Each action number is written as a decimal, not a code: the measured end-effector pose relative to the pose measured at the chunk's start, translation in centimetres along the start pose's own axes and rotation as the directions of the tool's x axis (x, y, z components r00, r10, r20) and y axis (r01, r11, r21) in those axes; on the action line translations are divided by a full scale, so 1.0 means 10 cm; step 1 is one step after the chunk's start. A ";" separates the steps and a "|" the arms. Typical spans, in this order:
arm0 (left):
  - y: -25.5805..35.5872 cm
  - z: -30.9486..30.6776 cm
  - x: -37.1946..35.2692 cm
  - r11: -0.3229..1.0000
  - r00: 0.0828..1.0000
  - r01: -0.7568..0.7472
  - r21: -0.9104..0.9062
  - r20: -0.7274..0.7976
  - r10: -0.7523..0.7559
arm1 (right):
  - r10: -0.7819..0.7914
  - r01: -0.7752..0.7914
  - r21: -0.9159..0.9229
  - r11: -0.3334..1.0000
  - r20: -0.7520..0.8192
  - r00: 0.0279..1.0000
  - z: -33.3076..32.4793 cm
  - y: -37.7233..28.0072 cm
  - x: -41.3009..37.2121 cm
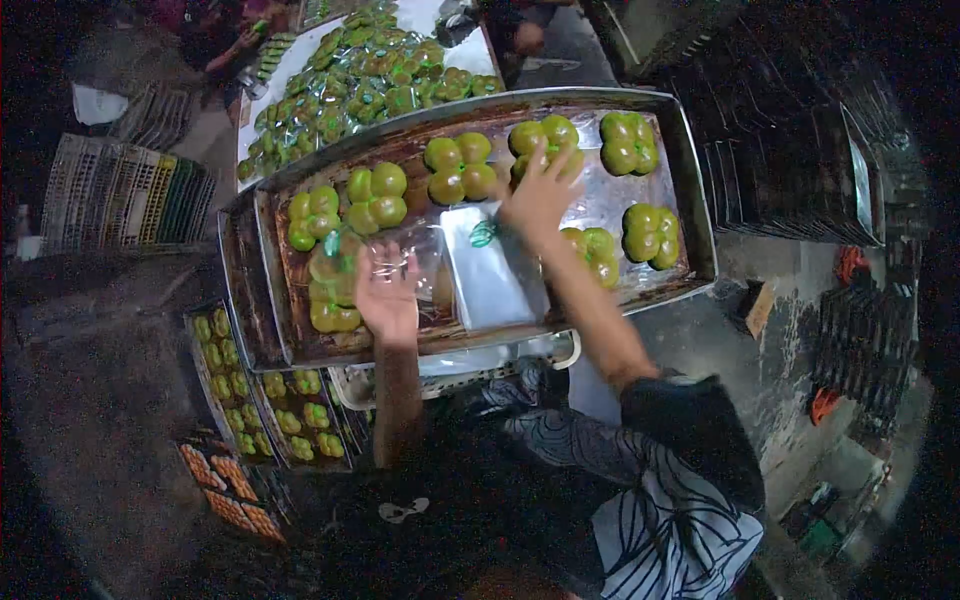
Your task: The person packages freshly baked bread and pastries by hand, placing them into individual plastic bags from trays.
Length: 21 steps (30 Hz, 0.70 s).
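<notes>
My left hand (388,298) is palm up with its fingers stretched into a clear plastic bag (428,258), which bears a green print. Through the bag, part of a green four-lobed bun shows. My right hand (538,200) reaches across the tray, fingers spread over a green four-lobed bun (558,130) in the back row and partly covering it. Between my hands lies a stack of clear bags (488,285) with a green print. More such buns, among them a left bun (376,197) and a right bun (650,236), sit in the metal tray (703,215).
Behind the tray, a white table (412,18) carries a heap of bagged green buns (345,95). A white plastic basket (570,352) is under the tray's near side. Lower left are trays of buns (300,415); stacked crates (110,195) stand farther left. Other people's hands show at the far table.
</notes>
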<state>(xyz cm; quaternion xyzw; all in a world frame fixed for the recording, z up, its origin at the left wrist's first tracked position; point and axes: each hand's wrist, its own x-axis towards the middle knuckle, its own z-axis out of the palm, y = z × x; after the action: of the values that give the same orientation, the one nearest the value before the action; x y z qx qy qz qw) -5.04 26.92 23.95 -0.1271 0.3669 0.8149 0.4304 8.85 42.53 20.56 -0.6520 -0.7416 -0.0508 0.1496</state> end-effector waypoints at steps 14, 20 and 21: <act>0.33 0.25 -0.59 0.936 0.895 -0.304 -0.176 0.284 0.344 | -0.546 0.645 0.688 0.333 -0.417 0.727 -1.40 -0.51 -0.81; -0.16 0.07 -0.64 0.980 0.980 -0.193 0.038 0.066 0.190 | -0.532 0.499 0.766 0.404 -0.248 0.810 -1.48 -0.59 -1.08; -0.03 0.12 -0.75 0.993 0.963 -0.120 -0.013 0.240 0.120 | -0.518 0.433 0.794 0.427 -0.177 0.837 -1.48 -0.63 -1.06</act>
<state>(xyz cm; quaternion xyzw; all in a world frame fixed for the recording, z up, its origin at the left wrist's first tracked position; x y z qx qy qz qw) -0.20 23.29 28.61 -0.0045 0.3196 0.8486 0.4216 6.07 27.53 32.28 -0.2752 -0.8394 0.2828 0.3737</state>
